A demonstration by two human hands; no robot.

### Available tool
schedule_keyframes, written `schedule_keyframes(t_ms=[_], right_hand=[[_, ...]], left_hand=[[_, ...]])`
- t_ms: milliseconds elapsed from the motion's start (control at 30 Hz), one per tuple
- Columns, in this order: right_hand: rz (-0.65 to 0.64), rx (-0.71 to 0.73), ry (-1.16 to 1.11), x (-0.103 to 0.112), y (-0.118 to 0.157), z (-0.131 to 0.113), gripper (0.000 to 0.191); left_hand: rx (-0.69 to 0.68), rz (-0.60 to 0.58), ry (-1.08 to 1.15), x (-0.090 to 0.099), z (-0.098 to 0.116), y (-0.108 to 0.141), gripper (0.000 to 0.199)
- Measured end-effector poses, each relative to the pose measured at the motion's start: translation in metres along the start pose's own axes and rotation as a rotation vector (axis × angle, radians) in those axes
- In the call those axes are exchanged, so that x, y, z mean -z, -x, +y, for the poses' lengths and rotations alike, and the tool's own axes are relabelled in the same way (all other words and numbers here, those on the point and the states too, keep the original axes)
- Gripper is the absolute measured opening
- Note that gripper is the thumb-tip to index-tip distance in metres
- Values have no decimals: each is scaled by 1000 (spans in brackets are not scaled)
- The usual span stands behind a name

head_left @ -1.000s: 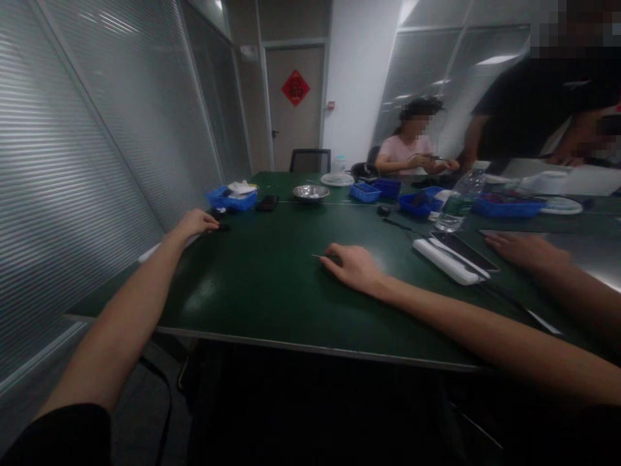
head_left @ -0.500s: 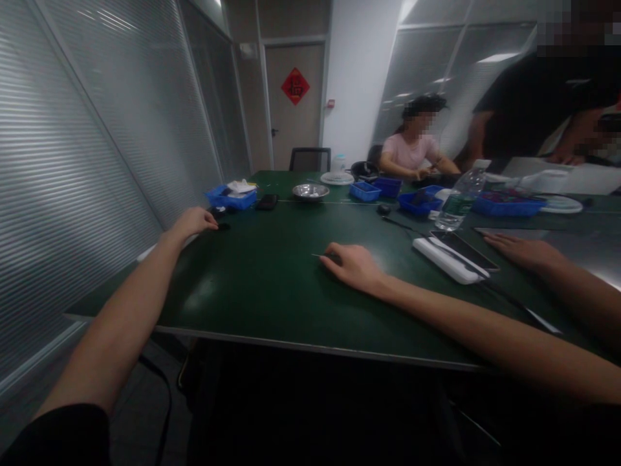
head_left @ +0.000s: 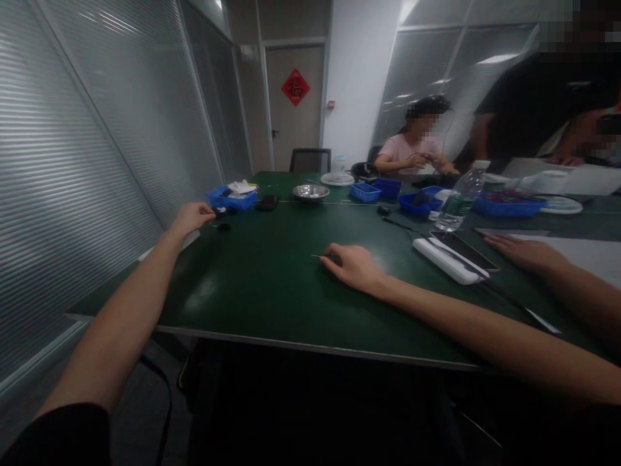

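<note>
My left hand (head_left: 193,219) is raised a little over the left part of the green table (head_left: 262,285), its fingers pinched together; what they hold, if anything, is too small to name. A small black object (head_left: 224,227) lies on the table just right of these fingertips. Near the middle, my right hand (head_left: 356,265) rests on the tabletop, closed on a thin metal tool (head_left: 316,256) whose tip points left.
Behind are a blue tray (head_left: 233,198), a black case (head_left: 267,202) and a steel bowl (head_left: 311,192). To the right stand a water bottle (head_left: 458,200) and a white power strip (head_left: 449,262). Another person's hand (head_left: 528,252) lies beyond; two people are across the table.
My left hand has shifted slightly left and up, away from the small black object, which now lies apart from the fingers. My right hand has not moved. The seated person's hands have risen.
</note>
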State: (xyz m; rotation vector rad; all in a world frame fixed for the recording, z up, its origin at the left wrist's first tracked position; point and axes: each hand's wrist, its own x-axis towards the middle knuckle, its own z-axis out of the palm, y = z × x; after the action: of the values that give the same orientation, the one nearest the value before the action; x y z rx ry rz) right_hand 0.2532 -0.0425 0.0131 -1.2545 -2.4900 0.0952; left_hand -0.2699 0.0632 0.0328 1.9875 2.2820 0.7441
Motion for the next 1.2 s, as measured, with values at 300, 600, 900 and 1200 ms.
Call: schedule_keyframes(t_ms=[300,600,900,1200], right_hand=[[-14,-3,-12,1,0,0,35],[-38,-10,-25,4,0,-2,34],[-30,-10,9,1,-1,-1,35],[-27,-18,1,1,-1,-2,35]], left_hand=[[73,9,59,2,-1,-1,27],[47,58,66,-7,6,-3,33],[7,-86,108,-16,13,-4,28],[-13,-155,82,-24,-4,-14,28]])
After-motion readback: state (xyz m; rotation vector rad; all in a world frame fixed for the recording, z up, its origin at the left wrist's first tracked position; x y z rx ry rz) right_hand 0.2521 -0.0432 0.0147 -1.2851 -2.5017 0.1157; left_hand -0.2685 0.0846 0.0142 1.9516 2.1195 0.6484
